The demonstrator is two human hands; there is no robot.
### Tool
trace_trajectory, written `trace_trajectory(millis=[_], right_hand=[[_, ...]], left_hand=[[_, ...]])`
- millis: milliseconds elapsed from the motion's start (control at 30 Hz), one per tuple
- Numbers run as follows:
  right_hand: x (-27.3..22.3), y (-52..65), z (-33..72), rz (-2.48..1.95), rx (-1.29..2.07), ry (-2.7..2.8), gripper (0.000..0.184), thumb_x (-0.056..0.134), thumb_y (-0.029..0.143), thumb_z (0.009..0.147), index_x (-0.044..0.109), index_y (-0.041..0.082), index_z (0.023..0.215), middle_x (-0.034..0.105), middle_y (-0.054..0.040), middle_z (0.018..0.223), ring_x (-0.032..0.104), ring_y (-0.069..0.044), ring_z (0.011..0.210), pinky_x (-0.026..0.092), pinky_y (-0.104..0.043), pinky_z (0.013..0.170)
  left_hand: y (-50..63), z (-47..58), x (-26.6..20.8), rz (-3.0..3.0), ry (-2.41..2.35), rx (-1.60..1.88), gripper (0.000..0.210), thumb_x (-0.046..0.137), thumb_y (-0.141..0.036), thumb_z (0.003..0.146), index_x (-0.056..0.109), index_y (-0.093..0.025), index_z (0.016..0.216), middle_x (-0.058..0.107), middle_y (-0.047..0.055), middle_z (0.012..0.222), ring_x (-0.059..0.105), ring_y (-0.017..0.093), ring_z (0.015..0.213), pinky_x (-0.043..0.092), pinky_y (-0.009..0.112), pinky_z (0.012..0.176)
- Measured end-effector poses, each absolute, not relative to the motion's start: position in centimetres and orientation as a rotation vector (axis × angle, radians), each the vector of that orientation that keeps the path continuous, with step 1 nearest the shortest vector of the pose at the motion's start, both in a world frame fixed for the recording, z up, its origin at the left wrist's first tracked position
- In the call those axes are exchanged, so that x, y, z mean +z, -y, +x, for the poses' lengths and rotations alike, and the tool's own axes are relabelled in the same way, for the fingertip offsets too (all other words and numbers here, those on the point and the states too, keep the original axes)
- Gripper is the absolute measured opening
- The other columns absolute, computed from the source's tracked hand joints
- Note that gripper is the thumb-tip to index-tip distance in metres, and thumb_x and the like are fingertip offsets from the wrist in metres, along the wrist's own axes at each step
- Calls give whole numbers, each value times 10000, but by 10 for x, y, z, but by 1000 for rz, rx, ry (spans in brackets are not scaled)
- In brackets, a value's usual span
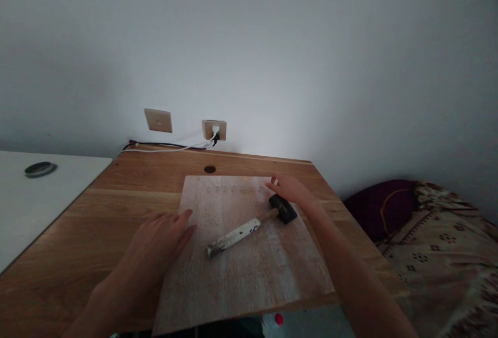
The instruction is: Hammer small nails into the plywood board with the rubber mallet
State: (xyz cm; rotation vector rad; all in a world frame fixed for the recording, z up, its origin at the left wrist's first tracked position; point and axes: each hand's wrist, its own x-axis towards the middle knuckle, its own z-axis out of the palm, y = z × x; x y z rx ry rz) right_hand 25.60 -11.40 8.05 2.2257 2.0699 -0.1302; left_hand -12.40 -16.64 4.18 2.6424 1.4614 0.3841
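Observation:
A thin, pale wooden board lies on the table, with a row of small nail-like marks or nails along its far edge. Across it rests a hammer with a black head and a worn white-painted handle; neither hand holds it. My left hand is open at the board's left edge, its fingertips and thumb on or just over the board. My right hand is at the far right corner, just beyond the hammer head. Its thumb and forefinger come close together; anything between them is too small to make out.
The wooden table meets a pale wall, with a cable hole near the back. Cords run from a wall socket. A white surface adjoins at left; patterned fabric lies at right. A red-capped container stands below the front edge.

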Motion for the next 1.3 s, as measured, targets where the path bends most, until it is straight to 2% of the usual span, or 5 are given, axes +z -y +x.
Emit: trace_trajectory(millis=[167, 467, 867, 1067, 1300], right_hand=[[80, 85, 239, 2084, -151, -2013, 255, 549, 135, 965, 769, 116, 1093, 788, -192, 1118, 741, -254, 1056, 536, -338, 908], [83, 94, 217, 1971, -210, -2092, 275, 537, 90, 952, 774, 130, 1086, 776, -186, 1158, 729, -273, 1077, 536, -358, 909], [77, 90, 204, 1972, -249, -2225, 186, 646, 187, 962, 798, 160, 1065, 793, -144, 1120, 723, -259, 1082, 500, -284, 902], [84, 95, 194, 1987, -234, -2293, 231, 578, 147, 985, 805, 163, 1029, 802, -129, 1073, 737, -253, 1025, 492, -277, 841], [82, 91, 173, 1893, -257, -2396, 213, 606, 175, 997, 802, 93, 1013, 800, -188, 1056, 744, -272, 982, 496, -297, 836]], left_hand=[[88, -83, 42, 2624, -1313, 471, 313, 539, -177, 942, 676, -173, 1223, 660, 146, 1353, 650, 284, 1220, 516, 435, 1049], [29, -73, 30, 2408, -984, 609, 175, 648, -271, 912, 743, -194, 1037, 760, 12, 859, 703, 185, 821, 526, 293, 821], [30, -53, 34, 2654, -853, 407, 151, 630, -220, 950, 763, -179, 891, 752, 91, 936, 693, 251, 914, 470, 334, 830], [33, -45, 41, 1947, -1002, 873, 245, 711, -386, 880, 696, -178, 750, 655, 28, 719, 600, 176, 695, 422, 283, 669], [36, -35, 31, 1204, -930, 767, 267, 678, -380, 824, 571, -182, 680, 572, 8, 654, 501, 123, 581, 354, 240, 540]])
